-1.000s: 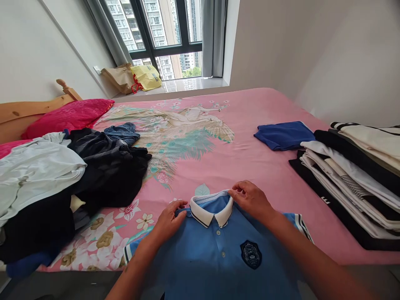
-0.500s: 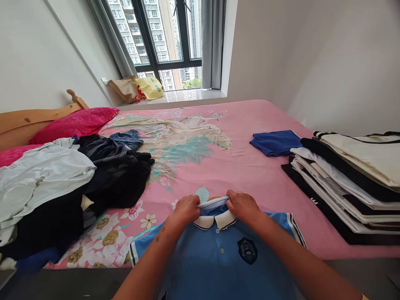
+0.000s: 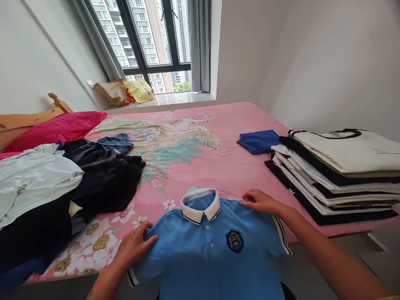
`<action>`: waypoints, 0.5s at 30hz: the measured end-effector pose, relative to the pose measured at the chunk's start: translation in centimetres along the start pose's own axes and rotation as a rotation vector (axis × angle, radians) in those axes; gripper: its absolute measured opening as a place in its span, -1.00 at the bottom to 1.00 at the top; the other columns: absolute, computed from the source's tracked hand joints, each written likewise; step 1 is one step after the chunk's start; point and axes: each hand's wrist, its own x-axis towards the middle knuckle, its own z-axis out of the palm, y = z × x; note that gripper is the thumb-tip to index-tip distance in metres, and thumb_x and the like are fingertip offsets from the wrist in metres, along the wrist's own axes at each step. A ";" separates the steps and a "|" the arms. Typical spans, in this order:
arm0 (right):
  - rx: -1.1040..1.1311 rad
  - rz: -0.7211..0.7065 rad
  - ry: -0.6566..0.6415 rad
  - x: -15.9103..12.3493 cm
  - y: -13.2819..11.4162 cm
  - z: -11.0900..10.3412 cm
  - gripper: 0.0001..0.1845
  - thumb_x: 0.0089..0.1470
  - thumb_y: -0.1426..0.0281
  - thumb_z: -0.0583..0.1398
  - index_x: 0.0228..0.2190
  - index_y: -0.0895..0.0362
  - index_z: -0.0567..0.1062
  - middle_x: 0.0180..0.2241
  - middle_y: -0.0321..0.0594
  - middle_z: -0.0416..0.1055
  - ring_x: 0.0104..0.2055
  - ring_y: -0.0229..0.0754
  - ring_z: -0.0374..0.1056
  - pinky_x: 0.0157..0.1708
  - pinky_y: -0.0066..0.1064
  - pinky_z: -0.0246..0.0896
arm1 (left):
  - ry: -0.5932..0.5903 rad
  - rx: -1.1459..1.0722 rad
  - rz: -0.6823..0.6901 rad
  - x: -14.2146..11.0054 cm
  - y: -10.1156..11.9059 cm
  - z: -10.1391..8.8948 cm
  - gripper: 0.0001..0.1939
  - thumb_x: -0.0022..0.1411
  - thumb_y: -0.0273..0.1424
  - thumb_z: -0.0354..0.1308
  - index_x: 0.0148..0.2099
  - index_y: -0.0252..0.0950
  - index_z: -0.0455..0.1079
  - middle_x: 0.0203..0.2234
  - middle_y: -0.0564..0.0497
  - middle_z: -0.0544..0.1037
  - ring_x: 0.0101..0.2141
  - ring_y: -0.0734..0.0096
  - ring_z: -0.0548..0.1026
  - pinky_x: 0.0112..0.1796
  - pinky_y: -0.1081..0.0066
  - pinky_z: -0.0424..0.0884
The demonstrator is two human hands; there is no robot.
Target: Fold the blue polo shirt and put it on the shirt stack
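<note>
A blue polo shirt [image 3: 190, 246] lies front up at the bed's near edge, its lower part hanging toward me. It has a white collar [image 3: 201, 206] with a dark stripe, a dark crest badge [image 3: 234, 241] and striped sleeve cuffs. My left hand [image 3: 134, 246] rests at the shirt's left sleeve, thumb spread from the fingers. On the opposite shoulder lies my right hand [image 3: 262, 203], its fingers stretched out over the cloth near the seam. Neither hand grips the collar, which stands up rounded.
A stack of folded clothes [image 3: 337, 179] stands at the right, beside a folded blue garment [image 3: 258, 141]. To the left lies a loose heap of clothes [image 3: 106, 179]. A red pillow [image 3: 59, 131] is near the wooden headboard [image 3: 28, 118]. Bags [image 3: 139, 91] sit on the windowsill.
Both hands have let go of the collar and moved apart to the shirt's shoulders and sleeves. The collar now lies further back and more open. The view has shifted slightly right.
</note>
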 end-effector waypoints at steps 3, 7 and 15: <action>-0.084 0.019 0.020 -2.7 1.4 0.2 -0.83 -0.10 0.32 0.13 -0.41 0.12 0.43 -0.32 -0.21 0.40 -0.24 -0.17 0.27 -0.25 -0.41 0.10 | -0.022 -0.067 -0.045 -1.8 -1.9 0.2 -0.66 0.09 -0.11 0.01 -0.15 -0.14 0.39 -0.25 0.07 0.55 -0.20 0.25 0.48 -0.22 0.41 0.31; -0.003 0.157 0.165 -4.9 0.9 0.3 -0.84 0.02 0.34 -0.02 -0.43 0.11 0.32 -0.50 -0.31 0.32 -0.44 -0.26 0.22 -0.43 -0.46 0.04 | -0.018 -0.206 -0.015 -2.4 -2.7 -0.4 -0.71 0.10 -0.12 0.00 -0.23 -0.13 0.41 -0.33 0.13 0.57 -0.25 0.30 0.49 -0.23 0.45 0.32; 0.354 0.241 -0.081 -10.3 -1.0 -0.5 -0.58 -0.04 0.05 0.12 -0.56 0.17 0.34 -0.60 -0.33 0.27 -0.56 -0.32 0.14 -0.57 -0.50 -0.03 | -0.086 -0.604 -0.140 -5.3 -3.7 -1.7 -0.53 -0.12 0.07 0.13 -0.34 -0.21 0.47 -0.56 0.11 0.53 -0.48 0.34 0.46 -0.43 0.45 0.35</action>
